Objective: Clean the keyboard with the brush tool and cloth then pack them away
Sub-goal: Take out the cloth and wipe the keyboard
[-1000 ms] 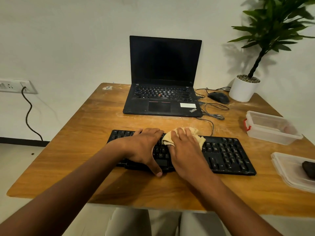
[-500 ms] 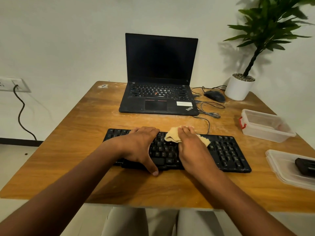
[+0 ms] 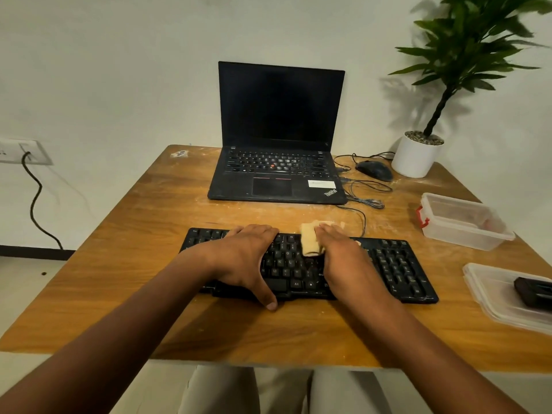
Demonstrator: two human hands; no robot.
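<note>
A socket (image 3: 25,152) sits on the wall at far left, a black cord (image 3: 35,201) hanging from it. The wooden table (image 3: 125,234) fills the middle of the view. On its near half lies the black keyboard (image 3: 397,264), long side across. The left hand (image 3: 245,258) rests flat on the keyboard's left part, fingers straight and spread over the keys, thumb hooked over the near edge. Just to its right, the right hand (image 3: 343,258) presses the tan cloth (image 3: 310,240) onto the upper middle keys; the cloth is bunched under the fingers and shows at their left side and past the fingertips, at the keyboard's far edge. Behind the keyboard stands an open laptop (image 3: 280,115), screen dark. To its right lie cables (image 3: 364,192) and a mouse (image 3: 375,170), then a potted plant (image 3: 418,156) at the far corner. At the right edge sits a clear box (image 3: 460,222) with a red clip, and nearer, a clear lid (image 3: 490,297) with a dark object (image 3: 534,292) on it, cut off by the frame; what it is cannot be told.
</note>
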